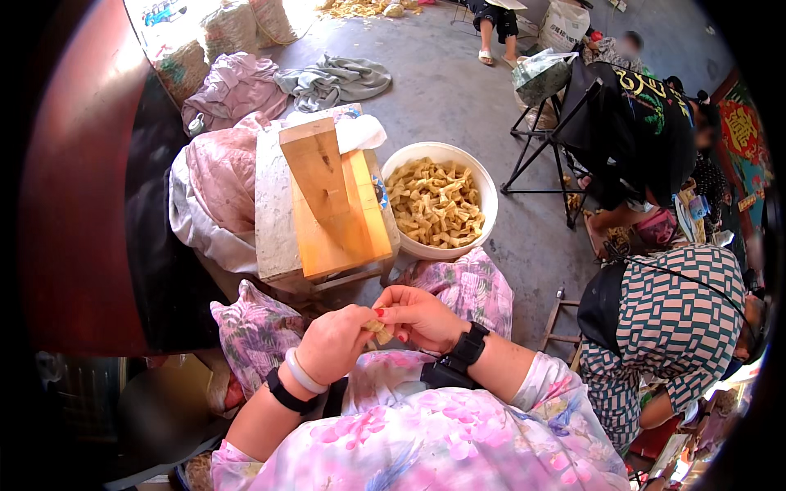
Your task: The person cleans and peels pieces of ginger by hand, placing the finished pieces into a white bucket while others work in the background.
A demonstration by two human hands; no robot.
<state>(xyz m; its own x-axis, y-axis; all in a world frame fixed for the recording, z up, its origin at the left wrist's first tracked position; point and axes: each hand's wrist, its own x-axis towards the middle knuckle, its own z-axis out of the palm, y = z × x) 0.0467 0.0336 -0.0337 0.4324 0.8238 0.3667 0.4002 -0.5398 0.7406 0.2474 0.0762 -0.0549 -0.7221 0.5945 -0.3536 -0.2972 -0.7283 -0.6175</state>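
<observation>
Above my lap, both hands meet around a small tan knotted strip (pixel 381 332), which looks like a tofu-skin knot. My left hand (pixel 334 340) pinches it from one side, and its fingertips are partly hidden. From the other side, my right hand (pixel 424 316) grips it between thumb and fingers. Beyond my knees stands a round white tub (pixel 490 202) holding many similar tan knots (pixel 436 205). Left of the tub, a yellowish wooden board (pixel 325 248) lies on a worn bench (pixel 273 239), with a tapered wooden block (pixel 314 166) on it.
Cloths (pixel 224 172) are draped beside the bench; more cloth (pixel 334 81) lies on the floor. A dark red panel (pixel 80 215) rises at left. A person in a patterned top (pixel 681 307) bends close at right, near a wooden frame (pixel 562 331). A black folding chair (pixel 546 147) stands beyond.
</observation>
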